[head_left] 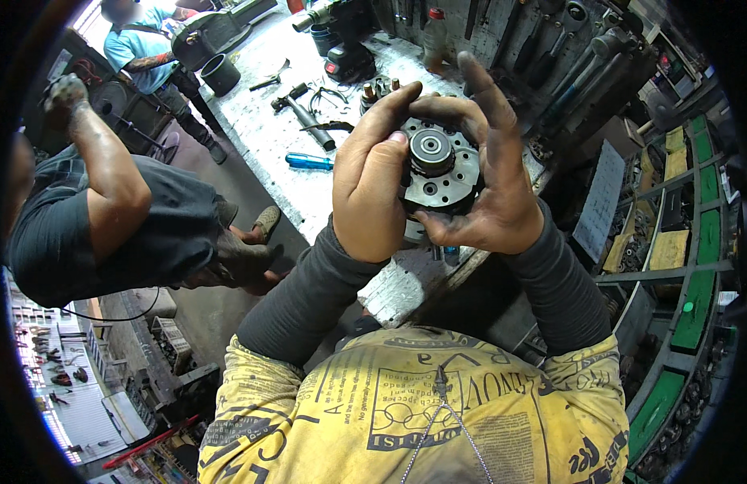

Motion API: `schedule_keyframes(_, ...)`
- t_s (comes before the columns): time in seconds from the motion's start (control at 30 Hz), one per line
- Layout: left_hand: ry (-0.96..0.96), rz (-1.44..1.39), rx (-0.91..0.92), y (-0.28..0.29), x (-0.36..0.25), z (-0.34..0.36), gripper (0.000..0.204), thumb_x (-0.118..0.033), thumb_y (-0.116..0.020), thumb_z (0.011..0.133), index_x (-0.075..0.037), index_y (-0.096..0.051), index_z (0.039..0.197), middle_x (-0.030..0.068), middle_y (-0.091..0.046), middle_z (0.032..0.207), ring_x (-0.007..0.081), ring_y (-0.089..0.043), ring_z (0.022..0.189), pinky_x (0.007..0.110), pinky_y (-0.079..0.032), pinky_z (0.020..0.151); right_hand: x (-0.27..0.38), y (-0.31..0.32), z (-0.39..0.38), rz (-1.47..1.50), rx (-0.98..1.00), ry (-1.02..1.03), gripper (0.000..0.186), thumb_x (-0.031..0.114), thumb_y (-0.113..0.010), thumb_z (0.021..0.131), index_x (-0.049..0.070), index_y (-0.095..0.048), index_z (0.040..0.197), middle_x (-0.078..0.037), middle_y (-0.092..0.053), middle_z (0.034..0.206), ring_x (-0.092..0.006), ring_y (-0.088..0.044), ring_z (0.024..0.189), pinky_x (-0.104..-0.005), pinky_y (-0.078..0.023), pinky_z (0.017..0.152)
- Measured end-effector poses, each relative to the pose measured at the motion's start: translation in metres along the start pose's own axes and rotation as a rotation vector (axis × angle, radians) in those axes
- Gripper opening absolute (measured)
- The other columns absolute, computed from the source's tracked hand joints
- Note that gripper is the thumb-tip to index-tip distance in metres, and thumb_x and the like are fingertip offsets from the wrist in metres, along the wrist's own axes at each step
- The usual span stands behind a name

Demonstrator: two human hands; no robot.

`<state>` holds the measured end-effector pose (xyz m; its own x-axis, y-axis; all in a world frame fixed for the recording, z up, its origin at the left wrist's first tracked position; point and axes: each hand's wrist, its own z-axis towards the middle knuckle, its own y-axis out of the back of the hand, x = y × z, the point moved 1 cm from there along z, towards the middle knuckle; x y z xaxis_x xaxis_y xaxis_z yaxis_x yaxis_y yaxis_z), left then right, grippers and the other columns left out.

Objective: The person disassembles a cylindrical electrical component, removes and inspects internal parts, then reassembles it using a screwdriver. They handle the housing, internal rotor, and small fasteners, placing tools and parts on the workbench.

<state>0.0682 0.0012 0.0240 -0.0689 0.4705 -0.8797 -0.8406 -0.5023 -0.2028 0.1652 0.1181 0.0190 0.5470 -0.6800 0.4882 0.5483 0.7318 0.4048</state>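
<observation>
Gripping round metal part [438, 169]: left hand [372, 181], right hand [490, 181].

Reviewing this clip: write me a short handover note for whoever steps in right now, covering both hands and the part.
Left hand: gripping the round metal part from its left side, thumb on the rim.
Right hand: cupping the part from the right and below, index finger raised.
Part: held up over the workbench, its dark hub facing the camera.
Blue screwdriver and hammer lie on the bench, untouched.
Done or left: cannot tell from this view.
</observation>
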Motion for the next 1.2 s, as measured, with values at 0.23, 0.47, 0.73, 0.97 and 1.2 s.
schedule_keyframes(0.23, 0.01, -0.049, 0.006, -0.002, -0.003, -0.001, 0.051, -0.008, -0.037, 0.092, 0.009, -0.039, 0.141, 0.0225, -0.05, 0.137, 0.025, -0.05, 0.126, 0.034, -0.038, 0.108, -0.009, 0.009, -0.004, 0.161, 0.076, 0.033, 0.115, 0.025, -0.085, 0.065, 0.01, -0.013, 0.153, -0.018, -0.026, 0.155, -0.0363, -0.04, 0.136, -0.0463, -0.033, 0.114)
schedule_keyframes(0.47, 0.01, 0.083, 0.038, 0.003, -0.007, 0.003, 0.05, -0.02, -0.043, 0.094, 0.008, -0.044, 0.136, 0.0219, -0.052, 0.134, 0.0257, -0.051, 0.124, 0.035, -0.037, 0.107, -0.012, 0.01, -0.032, 0.604, -0.139, -0.251, 0.112, 0.021, -0.083, 0.066, 0.008, -0.013, 0.152, -0.029, -0.038, 0.142, -0.0379, -0.039, 0.136, -0.0479, -0.03, 0.114)
schedule_keyframes(0.73, -0.201, 1.023, 0.512, -0.003, -0.064, 0.03, 0.057, -0.034, -0.061, 0.085, 0.007, -0.056, 0.125, 0.0264, -0.055, 0.125, 0.0365, -0.057, 0.117, 0.041, -0.042, 0.099, -0.024, 0.005, -0.048, 0.721, -0.189, -0.259, 0.064, 0.021, -0.065, 0.081, -0.005, -0.044, 0.136, -0.02, -0.049, 0.136, -0.0302, -0.045, 0.132, -0.0417, -0.031, 0.113)
schedule_keyframes(0.97, -0.001, 1.022, 0.41, -0.027, -0.05, 0.031, 0.057, -0.034, -0.048, 0.095, 0.01, -0.051, 0.131, 0.03, -0.055, 0.127, 0.0409, -0.054, 0.121, 0.043, -0.038, 0.105, -0.032, -0.007, -0.045, 0.791, -0.219, -0.251, 0.065, 0.032, -0.072, 0.083, -0.004, -0.049, 0.131, -0.016, -0.053, 0.128, -0.025, -0.05, 0.124, -0.0369, -0.038, 0.106)
schedule_keyframes(1.2, -0.009, 1.183, 0.491, -0.028, -0.048, 0.029, 0.062, -0.037, -0.038, 0.097, 0.012, -0.048, 0.133, 0.0317, -0.052, 0.132, 0.0433, -0.051, 0.125, 0.045, -0.035, 0.108, -0.038, -0.006, -0.046, 0.798, -0.245, -0.211, 0.062, 0.02, -0.069, 0.077, -0.009, -0.05, 0.128, -0.024, -0.054, 0.124, -0.0318, -0.055, 0.119, -0.0389, -0.041, 0.103)
